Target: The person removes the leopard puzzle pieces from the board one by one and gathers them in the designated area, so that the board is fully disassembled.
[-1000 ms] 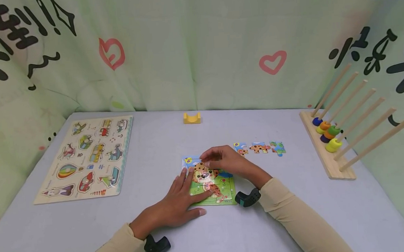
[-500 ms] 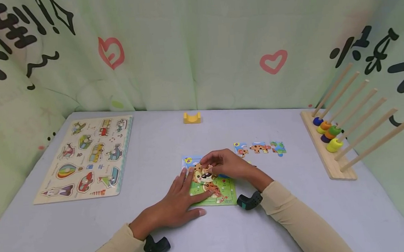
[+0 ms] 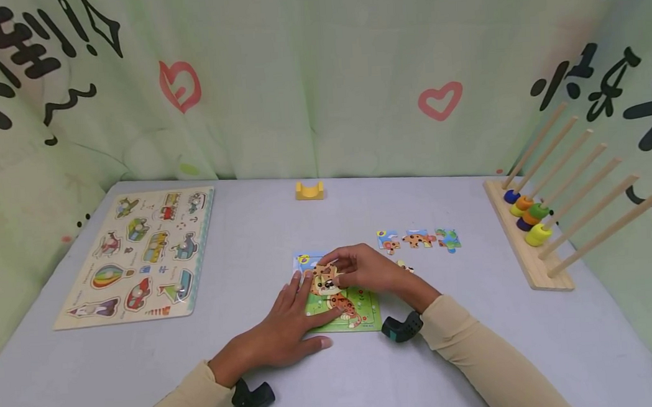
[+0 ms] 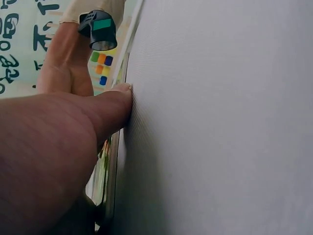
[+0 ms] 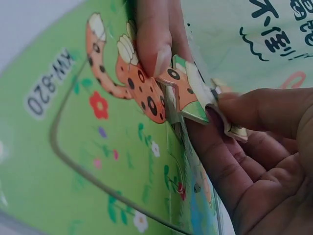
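Tilted over the puzzle board (image 3: 371, 321), the puzzle piece (image 5: 192, 93) is pinched by the right hand (image 3: 368, 269), whose thumb hides part of its print. Nearer the person, the left hand (image 3: 284, 329) lies fingers-spread, covering the board's left edge. Pale cloth (image 3: 239, 252) runs beneath both; beyond hangs a green curtain (image 3: 251, 77), its lettering (image 3: 651, 110) partly cut off.

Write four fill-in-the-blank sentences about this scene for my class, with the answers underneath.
1. The hand pinching a piece is the person's ____ one.
2. In the head view, a row of ____ loose pieces lies past the board.
3. The small block is coloured ____.
4. The rack has ____ pegs.

Answers: right; three; yellow; seven.
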{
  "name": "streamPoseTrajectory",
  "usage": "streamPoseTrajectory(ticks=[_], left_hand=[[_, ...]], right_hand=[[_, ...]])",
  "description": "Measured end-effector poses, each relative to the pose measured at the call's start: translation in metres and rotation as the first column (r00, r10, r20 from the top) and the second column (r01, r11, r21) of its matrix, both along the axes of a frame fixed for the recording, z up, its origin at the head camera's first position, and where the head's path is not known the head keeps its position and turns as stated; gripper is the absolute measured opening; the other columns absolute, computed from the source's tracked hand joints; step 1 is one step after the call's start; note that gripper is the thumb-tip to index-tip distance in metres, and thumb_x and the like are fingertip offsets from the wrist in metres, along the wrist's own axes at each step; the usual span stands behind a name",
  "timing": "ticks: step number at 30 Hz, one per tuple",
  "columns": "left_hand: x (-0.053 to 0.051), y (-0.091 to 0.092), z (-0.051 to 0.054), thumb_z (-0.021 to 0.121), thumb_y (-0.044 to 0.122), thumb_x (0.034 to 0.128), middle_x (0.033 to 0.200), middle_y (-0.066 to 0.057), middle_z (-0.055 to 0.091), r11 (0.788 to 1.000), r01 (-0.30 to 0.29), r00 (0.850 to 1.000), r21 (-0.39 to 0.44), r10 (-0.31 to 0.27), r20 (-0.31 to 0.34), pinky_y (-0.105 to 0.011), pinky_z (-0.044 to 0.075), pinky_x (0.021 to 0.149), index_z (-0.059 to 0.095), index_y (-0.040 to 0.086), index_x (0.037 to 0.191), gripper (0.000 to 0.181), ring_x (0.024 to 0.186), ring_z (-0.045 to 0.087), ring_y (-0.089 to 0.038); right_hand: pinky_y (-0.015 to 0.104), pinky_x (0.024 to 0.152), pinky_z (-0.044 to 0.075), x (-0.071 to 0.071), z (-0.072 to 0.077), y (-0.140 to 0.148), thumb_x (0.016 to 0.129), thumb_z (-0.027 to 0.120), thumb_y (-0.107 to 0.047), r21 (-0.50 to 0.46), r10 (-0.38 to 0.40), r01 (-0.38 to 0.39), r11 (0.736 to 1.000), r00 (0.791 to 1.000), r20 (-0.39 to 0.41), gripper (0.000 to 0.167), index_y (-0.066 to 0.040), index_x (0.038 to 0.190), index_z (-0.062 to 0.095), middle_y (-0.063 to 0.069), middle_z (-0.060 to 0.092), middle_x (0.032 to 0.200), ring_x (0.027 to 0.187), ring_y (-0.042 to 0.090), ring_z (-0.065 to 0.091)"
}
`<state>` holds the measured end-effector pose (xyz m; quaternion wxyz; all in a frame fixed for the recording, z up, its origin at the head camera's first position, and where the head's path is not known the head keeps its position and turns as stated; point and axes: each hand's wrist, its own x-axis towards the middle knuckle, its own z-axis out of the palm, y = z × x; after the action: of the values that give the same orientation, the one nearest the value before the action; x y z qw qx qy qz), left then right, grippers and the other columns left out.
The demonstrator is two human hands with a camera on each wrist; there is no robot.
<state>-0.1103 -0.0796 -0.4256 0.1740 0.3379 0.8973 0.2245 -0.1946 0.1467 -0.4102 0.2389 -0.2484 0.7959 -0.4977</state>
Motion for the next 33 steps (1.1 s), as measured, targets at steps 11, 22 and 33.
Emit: streamPoseTrajectory(ticks=[11, 22, 33], left_hand=[[0.000, 0.001, 0.000, 0.053, 0.043, 0.0987, 0.159, -0.022, -0.009, 1.000, 0.000, 1.000, 0.014, 0.000, -0.006, -0.060, 0.005, 0.112, 0.045, 0.030, 0.147, 0.051, 0.143, -0.017, -0.041], [0.000, 0.001, 0.000, 0.055, 0.043, 0.0979, 0.160, -0.021, -0.007, 1.000, -0.017, 1.000, 0.006, 0.017, 0.008, -0.058, 0.004, 0.112, 0.045, 0.031, 0.147, 0.052, 0.143, -0.016, -0.040], [0.000, 0.000, -0.001, 0.054, 0.043, 0.0980, 0.160, -0.021, -0.006, 1.000, -0.017, 1.000, 0.016, 0.017, 0.004, -0.057, 0.004, 0.113, 0.045, 0.031, 0.147, 0.051, 0.144, -0.016, -0.039]], right_hand=[[0.035, 0.082, 0.051, -0.002, 0.007, 0.012, 0.095, 0.064, -0.012, 0.020, -0.129, 0.132, 0.991, 0.986, -0.109, 0.020, -0.006, 0.113, 0.071, 0.003, 0.072, 0.101, 0.091, 0.016, 0.066], [0.036, 0.081, 0.050, -0.001, 0.010, 0.028, 0.098, 0.058, -0.009, 0.056, -0.231, 0.247, 0.967, 0.952, -0.202, 0.028, -0.006, 0.125, 0.067, 0.009, 0.069, 0.113, 0.101, 0.021, 0.065], [0.032, 0.074, 0.052, 0.000, 0.014, 0.057, 0.097, 0.061, -0.012, 0.061, -0.317, 0.338, 0.939, 0.921, -0.225, 0.030, -0.003, 0.126, 0.065, 0.010, 0.070, 0.111, 0.096, 0.021, 0.067]])
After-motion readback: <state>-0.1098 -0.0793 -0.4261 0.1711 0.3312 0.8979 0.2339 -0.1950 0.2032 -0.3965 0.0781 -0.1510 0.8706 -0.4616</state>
